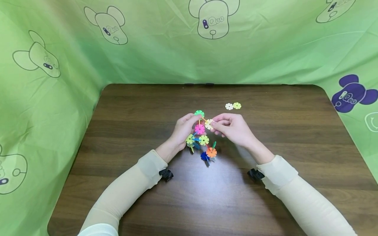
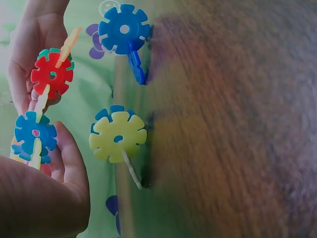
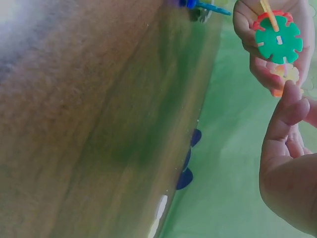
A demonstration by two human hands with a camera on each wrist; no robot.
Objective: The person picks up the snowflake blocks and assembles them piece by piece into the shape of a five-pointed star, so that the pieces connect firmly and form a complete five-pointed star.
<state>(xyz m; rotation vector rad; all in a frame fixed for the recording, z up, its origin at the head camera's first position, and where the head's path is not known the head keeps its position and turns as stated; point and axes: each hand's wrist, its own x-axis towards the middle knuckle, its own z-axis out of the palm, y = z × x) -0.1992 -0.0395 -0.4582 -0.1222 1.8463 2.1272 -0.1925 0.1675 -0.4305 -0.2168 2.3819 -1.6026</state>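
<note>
Notched plastic snowflake discs are slotted together into a built piece, which my left hand [image 1: 182,130] holds over the middle of the table. Its discs include a green one [image 1: 199,113] at the far end, a pink one [image 1: 199,129] and a yellow-green one [image 1: 203,140]. A pale yellow disc [image 1: 208,124] on its right side is pinched between thumb and fingers of my right hand [image 1: 236,129]. Nearer me, an orange disc [image 1: 211,152] and a dark blue disc [image 1: 204,156] sit low. In the right wrist view a green disc [image 3: 279,40] shows by the left hand.
On the brown wooden table [image 1: 133,111], a white disc [image 1: 229,106] and a yellow disc [image 1: 237,105] lie side by side beyond my right hand. Green printed cloth [image 1: 165,59] hangs behind the table and along both sides.
</note>
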